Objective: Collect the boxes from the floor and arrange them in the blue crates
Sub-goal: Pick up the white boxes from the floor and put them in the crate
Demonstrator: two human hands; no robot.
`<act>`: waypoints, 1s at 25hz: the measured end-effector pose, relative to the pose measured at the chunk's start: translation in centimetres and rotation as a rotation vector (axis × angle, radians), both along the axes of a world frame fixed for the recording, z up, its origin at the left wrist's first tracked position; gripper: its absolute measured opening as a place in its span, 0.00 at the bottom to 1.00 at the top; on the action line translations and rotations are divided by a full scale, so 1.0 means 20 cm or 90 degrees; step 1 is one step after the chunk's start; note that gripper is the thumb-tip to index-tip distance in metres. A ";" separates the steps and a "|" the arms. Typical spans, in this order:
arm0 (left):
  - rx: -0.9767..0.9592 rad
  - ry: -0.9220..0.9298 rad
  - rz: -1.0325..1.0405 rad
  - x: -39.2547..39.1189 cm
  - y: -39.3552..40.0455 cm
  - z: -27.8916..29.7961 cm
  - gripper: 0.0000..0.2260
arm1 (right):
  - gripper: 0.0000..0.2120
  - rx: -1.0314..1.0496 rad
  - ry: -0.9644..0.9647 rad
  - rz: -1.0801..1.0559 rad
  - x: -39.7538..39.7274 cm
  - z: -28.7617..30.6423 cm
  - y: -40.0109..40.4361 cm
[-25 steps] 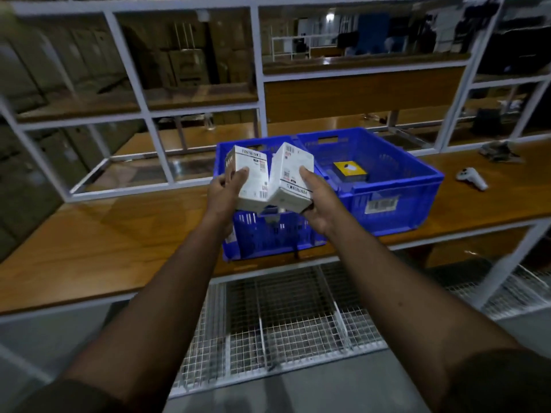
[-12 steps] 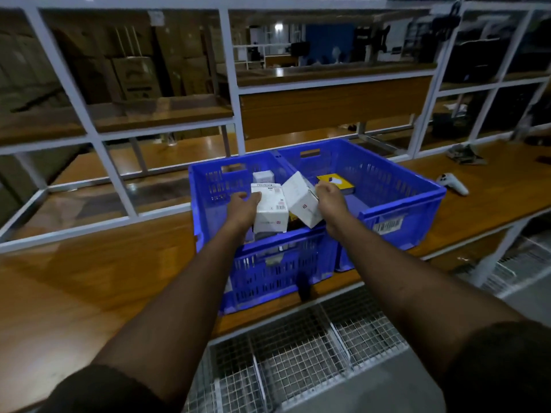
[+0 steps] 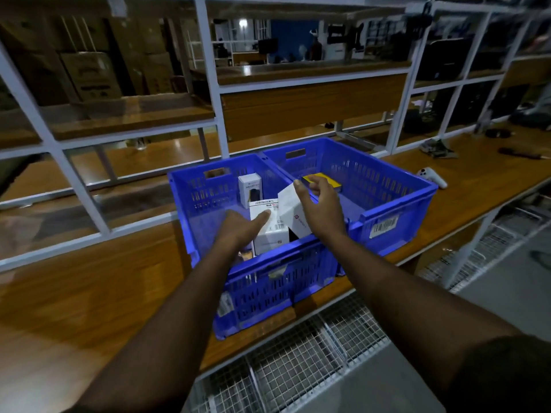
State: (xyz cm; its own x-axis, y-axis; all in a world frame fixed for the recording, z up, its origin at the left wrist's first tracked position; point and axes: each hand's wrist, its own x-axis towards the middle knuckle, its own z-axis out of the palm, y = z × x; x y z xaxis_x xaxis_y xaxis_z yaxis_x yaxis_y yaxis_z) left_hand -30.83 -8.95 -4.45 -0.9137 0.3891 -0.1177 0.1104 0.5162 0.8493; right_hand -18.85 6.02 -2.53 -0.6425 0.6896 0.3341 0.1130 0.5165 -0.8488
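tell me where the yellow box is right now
In the head view, the yellow box lies in the right blue crate, near its far left corner, just beyond the right hand and right of the divider wall shared with the left crate.

Blue slotted crates (image 3: 396,210); white boxes (image 3: 269,225) (barcode labels); yellow-topped box (image 3: 320,177), sides perhaps black.

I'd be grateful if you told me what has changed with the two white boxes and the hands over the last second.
Both white boxes went from held up in front of the crates down into the left crate. The left hand now lies with straight fingers on the upright box; the right hand has let go of the tilted box and hovers above it. The small box at the back and the yellow box in the right crate stayed put.
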 end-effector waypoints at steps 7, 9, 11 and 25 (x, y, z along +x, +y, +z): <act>0.080 0.038 -0.094 0.02 0.08 -0.05 0.53 | 0.21 0.039 -0.074 -0.024 -0.02 -0.07 0.01; 0.085 0.033 -0.076 0.04 0.10 -0.04 0.54 | 0.17 0.048 -0.060 -0.056 0.00 -0.07 0.00; 0.094 0.031 -0.044 0.05 0.10 -0.02 0.55 | 0.14 0.062 -0.043 -0.091 0.02 -0.07 -0.01; 0.114 0.475 -0.038 0.46 0.22 0.14 0.22 | 0.12 0.075 -0.034 -0.118 0.33 -0.08 0.01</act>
